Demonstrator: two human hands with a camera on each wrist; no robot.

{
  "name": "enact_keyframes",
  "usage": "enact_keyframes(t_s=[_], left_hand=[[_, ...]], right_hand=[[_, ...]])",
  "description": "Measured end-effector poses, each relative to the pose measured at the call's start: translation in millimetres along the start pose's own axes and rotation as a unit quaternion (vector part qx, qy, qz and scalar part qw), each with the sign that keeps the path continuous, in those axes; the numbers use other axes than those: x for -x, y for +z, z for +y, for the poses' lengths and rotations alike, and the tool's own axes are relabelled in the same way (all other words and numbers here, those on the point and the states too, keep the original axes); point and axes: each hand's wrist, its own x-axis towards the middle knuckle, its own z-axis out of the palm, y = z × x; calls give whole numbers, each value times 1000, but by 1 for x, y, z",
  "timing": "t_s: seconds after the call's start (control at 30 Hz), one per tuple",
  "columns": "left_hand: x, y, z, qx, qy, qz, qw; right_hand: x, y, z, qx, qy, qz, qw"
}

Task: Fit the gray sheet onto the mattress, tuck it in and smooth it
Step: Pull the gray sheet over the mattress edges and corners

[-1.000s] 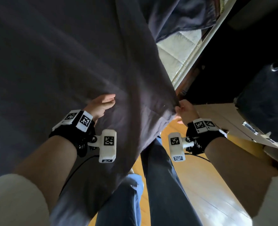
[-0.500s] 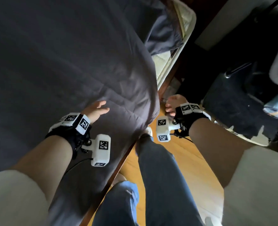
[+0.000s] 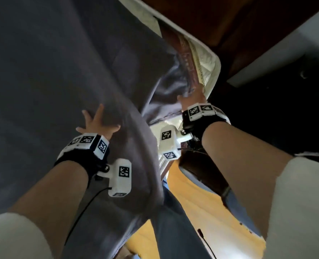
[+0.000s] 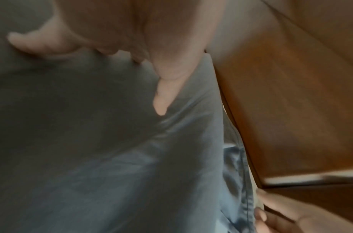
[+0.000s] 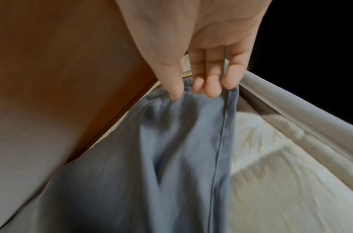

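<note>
Right hand (image 5: 203, 52) grip pinching gray sheet (image 5: 171, 157) hem (seam running lengthwise), left hand (image 3: 98, 122) spread flat

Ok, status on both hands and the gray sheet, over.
Left hand flat on the gray fabric sheet. Right hand pinches its hem. White quilted mattress corner still bare. No obstruction seen.

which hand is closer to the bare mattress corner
Right. The right hand pinches the gray sheet hem right beside the mattress corner; the left hand presses the sheet farther back.
</note>
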Motion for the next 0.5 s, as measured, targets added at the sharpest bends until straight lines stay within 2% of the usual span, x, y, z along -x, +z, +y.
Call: enact_keyframes(t_s=[0.07,0.13,0.27,0.37,0.5], left_hand=[[-17,3,11,-39,-7,-27,999],[-27,2,15,-81,-13,-57,995],[-32,-10,16,-110,-22,-108,988],[-18,-15,22,-46,-30,-108,993],[-4,-12,41,-57,-15,-28,998]], right_hand=[[-28,-1,7,-27,16,-12,999],[-46,2,16,-60,49,-61,995],[-48,-2,26,-131,82,-108,982],[-62,-15,18,-210,78,-57,973],[-93,-59,-1,-330,75,25,941]])
